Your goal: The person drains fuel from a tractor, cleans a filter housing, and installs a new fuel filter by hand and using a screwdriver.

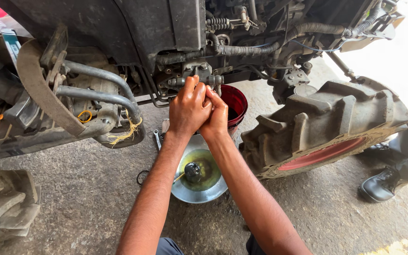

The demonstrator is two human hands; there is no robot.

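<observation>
Both forearms up from the bottom edge, meeting under the tractor's belly. Left hand (188,107) and right hand (216,114) pressed together, fingers curled shut around some small part at the metal fitting (203,75) under the engine; couldn't tell what exactly was pinched in there, totally hidden by the fingers. Directly below, on the concrete floor (95,198), sat a round metal drain pan (181,191) with a puddle of yellowish-green oil (209,165) and a dark oil filter (193,172) standing in it. Red bucket (234,101) just behind the right hand, near the pan's far rim. Small wrench (157,139) lying left of the pan. Chunky front tyre (324,125) with red rim off to the right, and somebody's black shoe (380,185) beyond that.
</observation>
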